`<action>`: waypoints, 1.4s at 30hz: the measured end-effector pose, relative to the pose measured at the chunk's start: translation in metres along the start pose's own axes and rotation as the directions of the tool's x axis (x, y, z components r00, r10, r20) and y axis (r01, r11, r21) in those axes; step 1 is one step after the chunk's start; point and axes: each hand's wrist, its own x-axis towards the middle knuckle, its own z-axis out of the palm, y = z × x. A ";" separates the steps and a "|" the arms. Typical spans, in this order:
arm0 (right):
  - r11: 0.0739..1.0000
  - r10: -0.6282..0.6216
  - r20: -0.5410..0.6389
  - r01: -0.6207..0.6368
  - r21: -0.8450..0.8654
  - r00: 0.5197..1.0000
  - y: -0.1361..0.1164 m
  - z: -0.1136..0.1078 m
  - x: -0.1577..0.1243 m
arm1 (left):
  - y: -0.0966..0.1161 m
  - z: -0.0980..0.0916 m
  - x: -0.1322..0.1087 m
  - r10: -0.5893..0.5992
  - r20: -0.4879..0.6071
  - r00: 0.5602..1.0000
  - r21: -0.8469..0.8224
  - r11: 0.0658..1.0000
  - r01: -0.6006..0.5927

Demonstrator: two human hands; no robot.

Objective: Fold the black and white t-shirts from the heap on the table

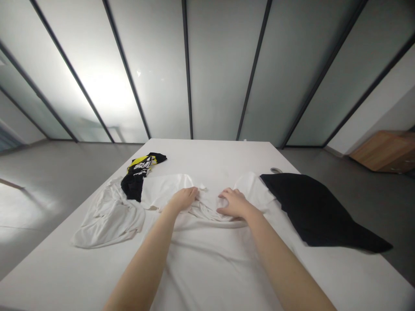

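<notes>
Gathering at the neck end of a white shirt (pixel 207 263), the left hand (pixel 183 199) and right hand (pixel 235 204) lie palm down on its rumpled cloth, close together. The shirt spreads flat on the bench (pixel 207 160) beneath both forearms and reaches toward the person. The left hand's fingers are bunched in the folds, while the right hand's are spread, but I cannot tell whether either hand is gripping or only pressing.

Beyond the left hand lies a twisted black and yellow garment (pixel 139 172) with white print; its lettering is too folded to read, and no brand shows. A crumpled white garment (pixel 108 216) sits farther out to the left. To the right of the right hand lies a flat black cloth (pixel 311 211), with a small grey object (pixel 276 170) just past its far corner.
</notes>
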 end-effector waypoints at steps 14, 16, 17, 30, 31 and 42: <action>0.878 -0.255 -0.364 0.372 0.301 0.896 0.001 0.004 0.003 | 0.002 0.019 0.006 0.161 -0.134 0.978 -0.179 0.967 -0.184; 0.897 -0.189 -0.333 0.300 0.325 0.924 0.002 0.003 0.002 | 0.004 0.013 0.003 0.102 -0.083 0.991 -0.177 0.977 -0.115; 0.904 -0.170 -0.286 0.265 0.335 0.943 0.003 0.001 0.002 | 0.005 0.009 0.002 0.082 -0.045 0.996 -0.163 0.983 -0.088; 0.952 0.194 0.236 -0.241 0.190 0.952 -0.001 -0.036 -0.013 | 0.011 -0.025 -0.003 -0.139 0.177 0.974 -0.012 0.990 0.144; 0.951 0.190 0.274 -0.246 0.186 0.943 -0.001 -0.038 -0.013 | 0.012 -0.028 -0.004 -0.138 0.187 0.973 -0.006 0.990 0.142; 0.886 0.140 -0.039 -0.107 0.450 0.989 0.022 -0.041 -0.008 | 0.013 -0.066 -0.013 -0.092 -0.133 0.987 -0.105 0.991 0.078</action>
